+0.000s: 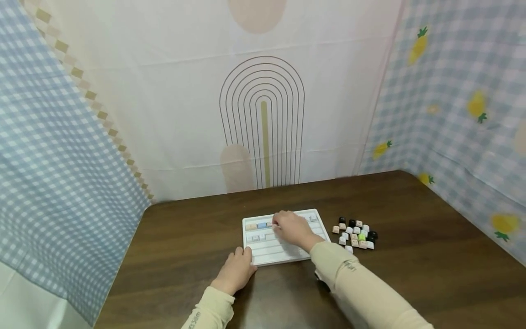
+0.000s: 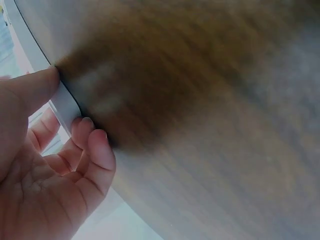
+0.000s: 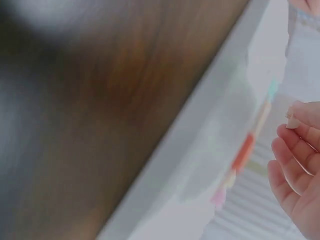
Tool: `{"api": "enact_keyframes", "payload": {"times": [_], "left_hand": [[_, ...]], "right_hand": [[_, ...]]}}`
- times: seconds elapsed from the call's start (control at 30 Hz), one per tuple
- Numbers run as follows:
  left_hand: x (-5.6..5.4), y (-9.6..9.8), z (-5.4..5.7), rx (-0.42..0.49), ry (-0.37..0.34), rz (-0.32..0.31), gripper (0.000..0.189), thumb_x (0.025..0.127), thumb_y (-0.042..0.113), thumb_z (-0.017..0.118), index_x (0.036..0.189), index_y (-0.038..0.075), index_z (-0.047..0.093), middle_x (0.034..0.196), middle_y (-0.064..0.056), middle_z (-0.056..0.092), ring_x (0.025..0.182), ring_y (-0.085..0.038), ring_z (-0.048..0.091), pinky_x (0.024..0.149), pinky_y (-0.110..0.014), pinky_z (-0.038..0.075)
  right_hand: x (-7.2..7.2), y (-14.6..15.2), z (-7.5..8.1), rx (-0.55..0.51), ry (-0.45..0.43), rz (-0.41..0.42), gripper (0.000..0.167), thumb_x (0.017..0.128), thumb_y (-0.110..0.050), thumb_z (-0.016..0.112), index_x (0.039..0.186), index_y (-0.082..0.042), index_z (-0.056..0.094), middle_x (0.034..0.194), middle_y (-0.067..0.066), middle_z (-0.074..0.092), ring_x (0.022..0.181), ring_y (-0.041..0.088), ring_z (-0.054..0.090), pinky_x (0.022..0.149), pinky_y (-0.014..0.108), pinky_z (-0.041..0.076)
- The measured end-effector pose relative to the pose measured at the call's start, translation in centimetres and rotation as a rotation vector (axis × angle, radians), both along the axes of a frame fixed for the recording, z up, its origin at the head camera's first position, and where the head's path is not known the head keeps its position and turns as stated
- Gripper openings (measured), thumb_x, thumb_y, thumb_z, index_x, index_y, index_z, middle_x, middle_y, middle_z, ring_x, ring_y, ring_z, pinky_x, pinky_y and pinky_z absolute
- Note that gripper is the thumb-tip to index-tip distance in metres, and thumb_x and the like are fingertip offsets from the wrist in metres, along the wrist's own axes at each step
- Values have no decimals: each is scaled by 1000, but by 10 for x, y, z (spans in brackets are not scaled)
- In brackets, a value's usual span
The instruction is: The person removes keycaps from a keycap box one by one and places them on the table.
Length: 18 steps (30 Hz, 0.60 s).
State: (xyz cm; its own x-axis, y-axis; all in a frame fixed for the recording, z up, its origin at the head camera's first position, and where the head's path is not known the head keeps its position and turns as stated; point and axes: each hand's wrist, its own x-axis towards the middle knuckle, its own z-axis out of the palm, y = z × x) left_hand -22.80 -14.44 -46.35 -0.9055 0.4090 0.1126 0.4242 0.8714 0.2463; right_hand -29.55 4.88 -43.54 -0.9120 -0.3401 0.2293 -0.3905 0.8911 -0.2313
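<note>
A white ridged tray lies on the brown table, with several keycaps set along its upper rows, among them a beige keycap and a blue keycap. My left hand holds the tray's near left corner; in the left wrist view its thumb and curled fingers bracket the tray's rim. Over the upper middle of the tray is my right hand. Its thumb and index finger pinch a small beige keycap in the right wrist view, while the other fingers curl loosely.
To the right of the tray, loose keycaps in white, beige and black lie in a cluster, with one bright green keycap among them. The wooden table meets a hanging cloth at the back. Checked cloth hangs at the right.
</note>
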Motion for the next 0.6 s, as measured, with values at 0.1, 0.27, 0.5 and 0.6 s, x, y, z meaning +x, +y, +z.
{"api": "enact_keyframes", "payload": {"times": [0.1, 0.27, 0.5, 0.6], "left_hand": [[-1, 0, 0, 27, -22, -1, 26, 84, 17, 66, 88, 3, 45, 84, -15, 47, 69, -30, 49, 59, -41, 43], [-3, 1, 1, 43, -40, 8, 26, 84, 16, 66, 86, 4, 44, 83, -15, 47, 70, -32, 49, 61, -42, 43], [-2, 0, 2, 36, -48, 8, 26, 84, 16, 66, 87, 3, 44, 83, -16, 47, 68, -31, 48, 61, -42, 43], [-2, 1, 1, 41, -49, -2, 25, 84, 16, 66, 87, 3, 44, 83, -15, 47, 68, -31, 48, 63, -43, 43]], "right_hand": [[4, 26, 14, -1, -38, -34, 9, 88, -22, 61, 93, -15, 63, 92, -1, 63, 82, 16, 59, 67, 34, 50], [15, 87, 29, 10, -38, -83, 15, 89, -23, 60, 99, -14, 63, 96, 1, 64, 84, 16, 59, 67, 36, 49], [50, 162, 21, 49, -104, -152, 13, 88, -23, 61, 97, -14, 64, 93, 2, 60, 73, 12, 54, 59, 33, 43], [67, 179, 12, 85, -165, -158, 10, 86, -23, 62, 93, -16, 63, 89, 0, 59, 68, 11, 51, 56, 32, 41]]}}
